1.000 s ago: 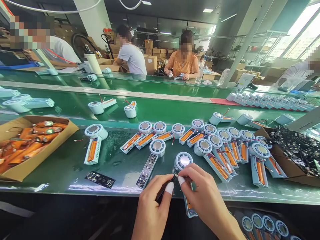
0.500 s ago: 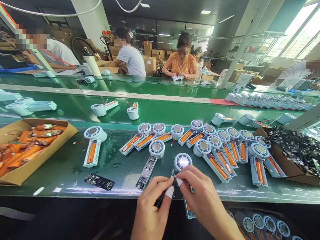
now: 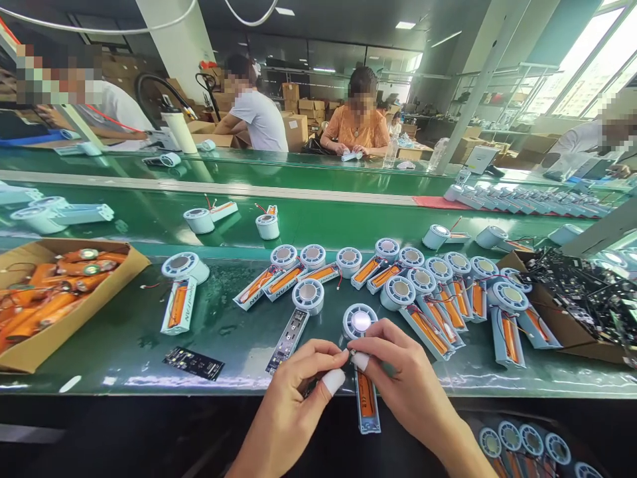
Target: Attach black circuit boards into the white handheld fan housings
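Note:
My left hand [image 3: 303, 392] is closed, thumb and fingers around what looks like a dark circuit board [image 3: 308, 385], mostly hidden in the palm. My right hand [image 3: 401, 378] pinches a small wire connector [image 3: 353, 354], partly covered by the fingertips. Both hands' tips nearly meet, and white covers wrap the thumbs. Just beyond lies a pale blue handheld fan [image 3: 361, 322]; its open handle shows an orange battery [image 3: 367, 392] and juts past the table edge. Left of it, another fan [image 3: 308, 295] has a circuit board [image 3: 287, 342] over its handle. A loose black circuit board [image 3: 193, 363] lies farther left.
A cardboard box of orange batteries [image 3: 134, 265] stands left, a box of circuit boards [image 3: 562, 325] right. Several open fans [image 3: 440, 269] crowd the right side; one fan [image 3: 182, 265] lies left. More fans [image 3: 510, 435] sit below the table edge. People work across the green bench [image 3: 308, 226].
My right hand has shifted slightly, uncovering more of the fan's handle and orange battery. The fingertips of both hands remain together. The view has moved a little.

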{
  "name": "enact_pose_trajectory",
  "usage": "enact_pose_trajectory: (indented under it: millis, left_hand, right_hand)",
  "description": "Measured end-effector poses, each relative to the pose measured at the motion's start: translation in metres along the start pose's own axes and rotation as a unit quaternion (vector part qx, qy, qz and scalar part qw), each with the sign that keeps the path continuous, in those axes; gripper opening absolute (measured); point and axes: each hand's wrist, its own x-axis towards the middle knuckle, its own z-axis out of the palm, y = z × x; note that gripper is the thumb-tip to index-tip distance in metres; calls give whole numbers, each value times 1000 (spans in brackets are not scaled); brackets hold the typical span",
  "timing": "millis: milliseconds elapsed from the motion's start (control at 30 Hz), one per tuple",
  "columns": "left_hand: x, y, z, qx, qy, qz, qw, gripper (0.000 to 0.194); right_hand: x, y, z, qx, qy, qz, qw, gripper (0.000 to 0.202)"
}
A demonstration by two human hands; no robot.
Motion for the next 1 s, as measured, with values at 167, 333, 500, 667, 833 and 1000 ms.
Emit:
enact_pose_trajectory:
  millis: [167, 333, 500, 667, 833, 1000]
  left_hand:
    - [-16, 3, 15, -26, 37, -41, 998, 38]
    - [-10, -5, 28, -41, 61, -104, 992, 42]
    - [8, -4, 34, 36, 2, -100, 994, 31]
    - [9, 7, 30, -137, -135, -162, 968, 34]
    - [1, 2, 36, -297, -134, -212, 921, 46]
    - [-10, -8, 44, -190, 39, -197, 961, 40]
  right_hand:
    - [-12, 0, -11, 129, -24, 160, 978, 36]
    - [-18, 13, -15, 321, -31, 217, 921, 30]
    - [-18, 21, 3, 479, -19, 204, 854, 29]
    - [-22, 15, 10, 504, -55, 154, 848, 35]
    - [-29, 9, -3, 431, -44, 161, 887, 35]
    - [-28, 4, -11, 337, 13, 183, 924, 30]
